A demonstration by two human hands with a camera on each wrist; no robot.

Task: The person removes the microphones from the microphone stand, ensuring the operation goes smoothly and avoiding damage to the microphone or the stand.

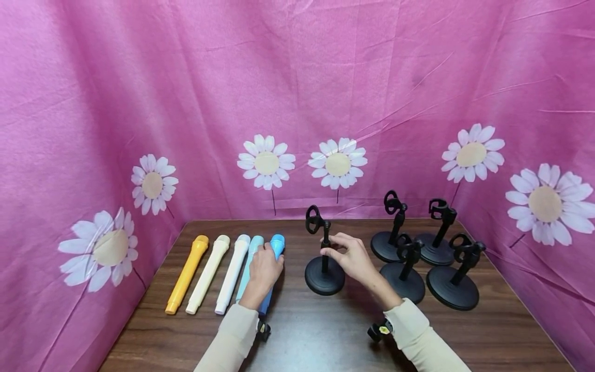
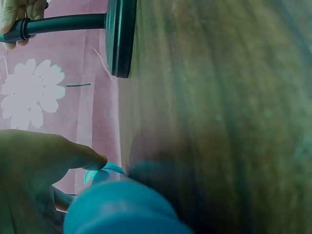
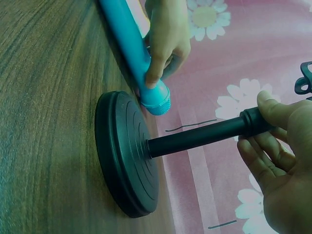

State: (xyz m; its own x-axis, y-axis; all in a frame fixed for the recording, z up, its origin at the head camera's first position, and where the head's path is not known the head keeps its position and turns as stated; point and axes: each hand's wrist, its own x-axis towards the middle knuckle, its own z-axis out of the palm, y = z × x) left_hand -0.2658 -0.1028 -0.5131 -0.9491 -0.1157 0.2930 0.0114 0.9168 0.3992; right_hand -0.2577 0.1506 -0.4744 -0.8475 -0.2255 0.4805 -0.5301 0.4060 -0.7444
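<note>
My left hand point(image 1: 264, 269) pinches the blue toy microphone point(image 1: 278, 242), the rightmost of a slanted row on the wooden table. In the right wrist view, thumb and fingers hold this microphone point(image 3: 127, 36) just behind its ribbed head. The sleeve and hand partly cover a lighter blue microphone point(image 1: 244, 278) beside it. My right hand point(image 1: 351, 257) grips the collar of a black microphone stand point(image 1: 325, 283), thumb on one side and fingers on the other. Its round base rests on the table, and its empty ring clip point(image 1: 314, 219) points up and to the left.
Left of the hands lie a white point(image 1: 232, 276), a cream point(image 1: 207, 276) and a yellow microphone point(image 1: 187, 276). Several more black stands point(image 1: 452, 289) are grouped at the right. A pink cloth with daisies point(image 1: 297, 77) hangs behind and at both sides of the table point(image 1: 316, 336).
</note>
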